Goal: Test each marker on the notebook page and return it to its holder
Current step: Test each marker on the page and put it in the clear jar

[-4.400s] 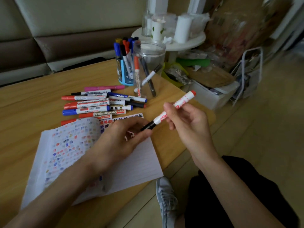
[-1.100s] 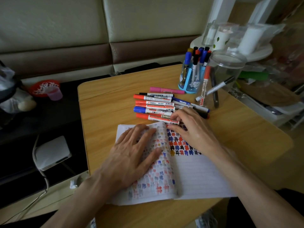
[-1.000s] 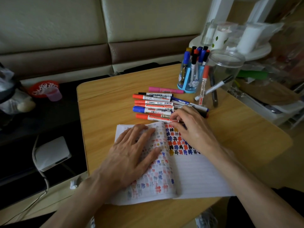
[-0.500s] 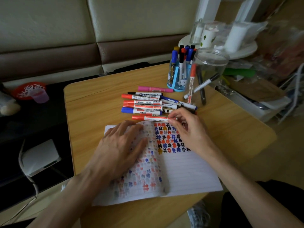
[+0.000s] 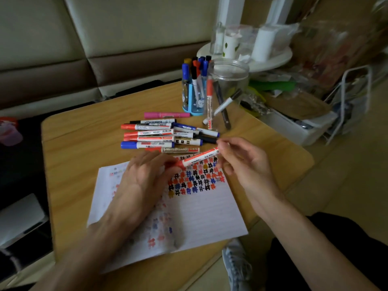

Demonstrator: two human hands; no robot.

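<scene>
Your red marker (image 5: 197, 158) has come up off the table (image 5: 73, 143) since half a second ago, when it lay at the near edge of the loose row with only your right hand on it. Your left hand (image 5: 147, 175), which was flat on the left page then, has lifted to meet it. Now you hold the marker between both hands, just above the top edge of the open notebook (image 5: 199, 217), slanting up from left to right. Your left thumb and fingers are curled close around its red cap end. Your right hand (image 5: 241, 162) pinches the tail end between thumb and forefinger, the other fingers loosely bent beneath. The white barrel with its label shows bare between the two grips, over the rows of red, blue and black test marks on the right page. Just beyond your hands the other loose markers (image 5: 159, 135) lie side by side on the table, with a pink marker (image 5: 165, 115) behind them. Farther back the blue holder (image 5: 191, 101) stands full of markers, and touching its right side is a clear jar (image 5: 228, 85) with three markers leaning inside
</scene>
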